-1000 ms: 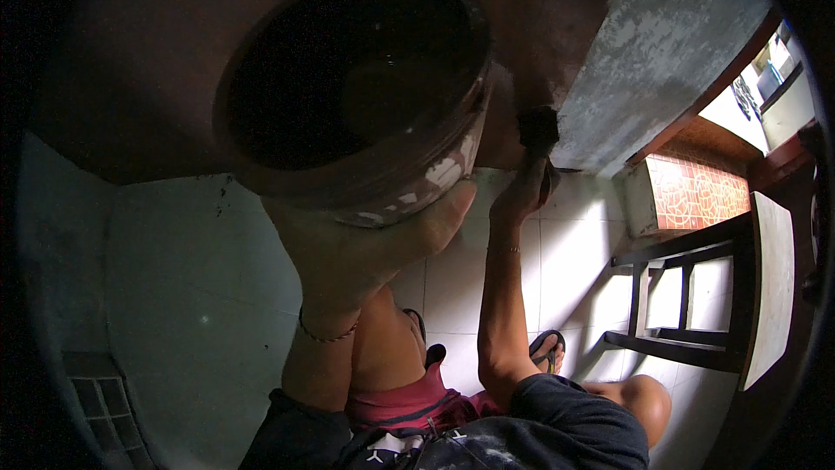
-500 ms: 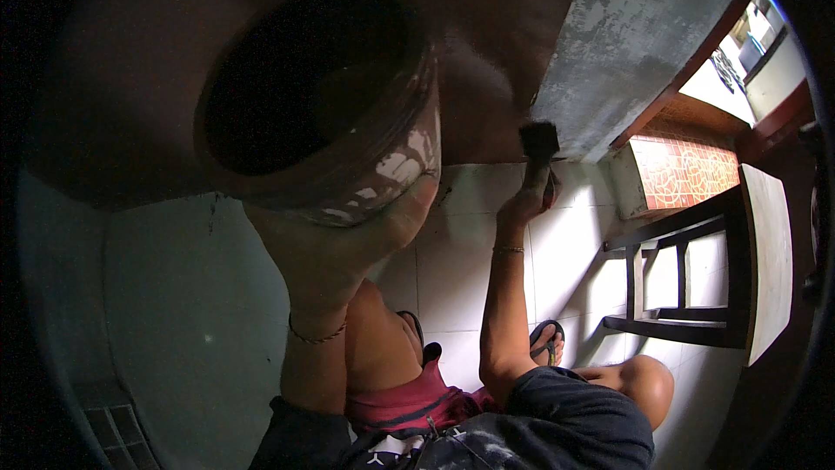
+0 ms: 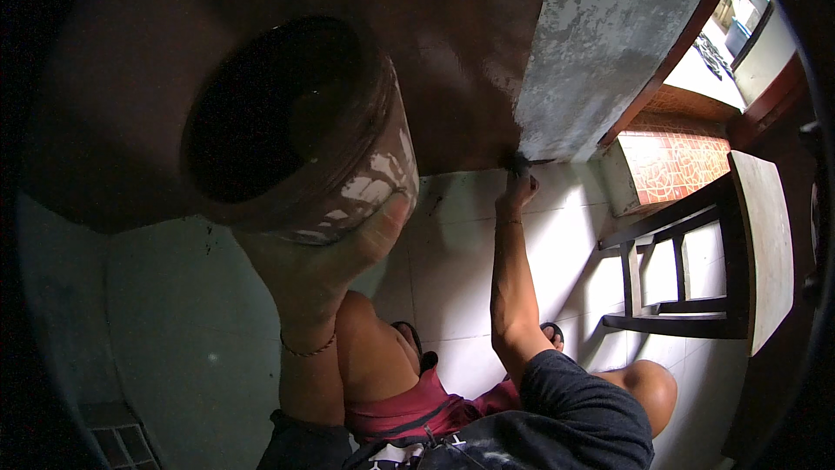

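A round paint bucket (image 3: 376,170), dark inside and smeared pale on its outer wall, is held up by my left hand (image 3: 335,253). That hand grips it from below, with the thumb along its side. How much paint lies inside is too dark to tell. In my right hand (image 3: 519,193) is a paintbrush (image 3: 520,162), closed in my fingers. Its dark bristles are at the foot of the wall, where the dark brown coat (image 3: 461,61) meets a patchy grey strip (image 3: 600,44). The brush partly blends into the dark wall.
A dark wooden stool (image 3: 735,253) with a pale top stands at the right. Behind it is an orange patterned tiled step (image 3: 678,161) by a bright doorway. Pale floor tiles (image 3: 452,279) run under my sandalled feet.
My right hand has brought the brush down to the wall's lower edge, and its arm is straighter. The bucket appears slightly lower and further left.
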Motion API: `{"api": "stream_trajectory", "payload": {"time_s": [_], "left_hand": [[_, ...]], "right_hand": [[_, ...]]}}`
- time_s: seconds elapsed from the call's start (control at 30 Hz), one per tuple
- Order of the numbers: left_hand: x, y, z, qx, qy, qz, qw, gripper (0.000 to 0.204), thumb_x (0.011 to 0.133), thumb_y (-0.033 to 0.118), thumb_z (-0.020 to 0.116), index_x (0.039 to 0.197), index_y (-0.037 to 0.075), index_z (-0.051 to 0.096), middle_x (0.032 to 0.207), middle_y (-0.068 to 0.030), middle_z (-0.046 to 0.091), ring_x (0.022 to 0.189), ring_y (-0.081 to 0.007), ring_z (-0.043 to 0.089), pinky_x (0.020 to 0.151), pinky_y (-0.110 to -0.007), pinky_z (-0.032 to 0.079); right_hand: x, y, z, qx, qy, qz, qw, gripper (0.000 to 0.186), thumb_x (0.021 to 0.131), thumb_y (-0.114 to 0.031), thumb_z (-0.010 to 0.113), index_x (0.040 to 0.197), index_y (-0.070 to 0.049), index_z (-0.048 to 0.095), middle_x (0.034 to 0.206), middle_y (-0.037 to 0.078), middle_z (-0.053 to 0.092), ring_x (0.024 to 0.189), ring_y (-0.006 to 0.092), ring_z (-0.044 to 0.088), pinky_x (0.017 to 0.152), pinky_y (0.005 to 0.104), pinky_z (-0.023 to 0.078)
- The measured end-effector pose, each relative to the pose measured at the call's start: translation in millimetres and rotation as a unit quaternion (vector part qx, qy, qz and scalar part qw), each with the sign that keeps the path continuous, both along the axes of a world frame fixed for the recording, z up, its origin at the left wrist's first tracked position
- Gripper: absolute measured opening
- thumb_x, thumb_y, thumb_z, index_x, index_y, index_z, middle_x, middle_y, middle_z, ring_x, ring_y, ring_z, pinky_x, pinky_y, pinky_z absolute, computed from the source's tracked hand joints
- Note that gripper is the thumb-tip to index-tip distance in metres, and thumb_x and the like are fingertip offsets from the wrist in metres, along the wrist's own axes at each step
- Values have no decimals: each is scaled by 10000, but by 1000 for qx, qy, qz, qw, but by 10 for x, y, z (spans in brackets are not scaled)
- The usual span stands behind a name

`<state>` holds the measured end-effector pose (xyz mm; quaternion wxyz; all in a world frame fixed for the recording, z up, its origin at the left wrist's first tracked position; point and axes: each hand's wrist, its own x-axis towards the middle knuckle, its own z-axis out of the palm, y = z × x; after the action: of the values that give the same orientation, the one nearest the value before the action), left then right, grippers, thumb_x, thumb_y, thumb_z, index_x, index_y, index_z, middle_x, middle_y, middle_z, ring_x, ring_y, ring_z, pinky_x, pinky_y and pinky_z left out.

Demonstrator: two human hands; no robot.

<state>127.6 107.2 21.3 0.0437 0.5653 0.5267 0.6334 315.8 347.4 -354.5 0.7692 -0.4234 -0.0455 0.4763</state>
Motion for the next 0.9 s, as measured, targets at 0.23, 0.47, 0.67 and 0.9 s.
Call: {"api": "stream_trajectory", "payload": {"time_s": [0.23, 0.47, 0.67, 0.9], "left_hand": [[-19, 30, -77, 20, -34, 16, 999, 691, 639, 29, 855, 1243, -5, 520, 1176, -153, 614, 1028, -247, 636, 914, -394, 567], [-14, -8, -64, -15, -37, 27, 999, 634, 658, 42, 853, 1216, -2, 556, 1157, -144, 630, 1011, -242, 645, 914, -390, 565], [-26, 39, -61, 23, -61, 15, 998, 615, 637, 58, 866, 1179, 0, 582, 1127, -128, 639, 994, -221, 644, 900, -380, 563], [-57, -70, -46, -19, -50, 32, 998, 684, 624, 60, 872, 1222, -3, 546, 1167, -138, 621, 1030, -237, 632, 925, -393, 551]], "right_hand": [[49, -224, 342, -10, -23, -40, 999, 119, 919, -143, 650, 941, -61, 567, 974, 24, 602, 909, 176, 575, 859, 335, 482], [84, -43, 523, 170, -113, -11, 979, 182, 964, -187, 607, 1022, -17, 633, 1021, 61, 646, 921, 179, 569, 834, 351, 464], [105, -108, 282, -29, -73, -23, 997, 95, 960, -132, 590, 946, -47, 550, 1020, 54, 595, 903, 173, 563, 838, 338, 489], [119, -151, 248, 22, -82, -36, 996, 152, 949, -164, 620, 985, -47, 530, 1039, 67, 586, 939, 202, 579, 898, 358, 498]]}}
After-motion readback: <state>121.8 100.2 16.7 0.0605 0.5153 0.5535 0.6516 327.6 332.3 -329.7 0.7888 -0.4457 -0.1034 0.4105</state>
